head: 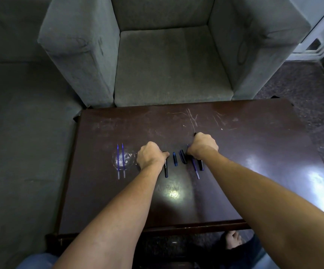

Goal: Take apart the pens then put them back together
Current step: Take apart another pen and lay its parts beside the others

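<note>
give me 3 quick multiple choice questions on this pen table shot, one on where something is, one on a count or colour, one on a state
1. Where do the two blue refills lie?
A. left of the left hand
B. between the hands
C. on the armchair

2. How many refills lie in that pair?
A. one
B. two
C. four

3. What is the left hand doing?
A. lifted clear of the table
B. down on the table, fingers on a black pen barrel
C. resting on the armchair

Answers:
1 A, the pair lies side by side beyond the left hand's outer side.
2 B, two thin blue sticks show.
3 B, the barrel's far end goes under its fingers.
</note>
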